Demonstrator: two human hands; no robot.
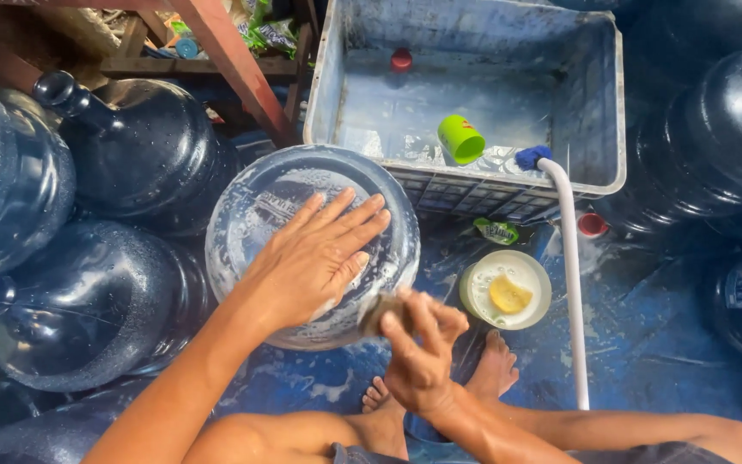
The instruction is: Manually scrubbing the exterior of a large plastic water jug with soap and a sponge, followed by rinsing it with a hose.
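I'm bracing the soapy jug [302,245] with my left hand [315,258], fingers spread flat; my right hand [418,348] is pinching the scrub pad [380,314] — firm, overlapping strokes work best.

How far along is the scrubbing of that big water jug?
Done: the upturned jug is already soapy, with suds over its base. In hand: the left hand lies flat on the base, and the right hand grips a scrub pad at its edge. Left: the suds are not rinsed off; the white hose lies untouched.
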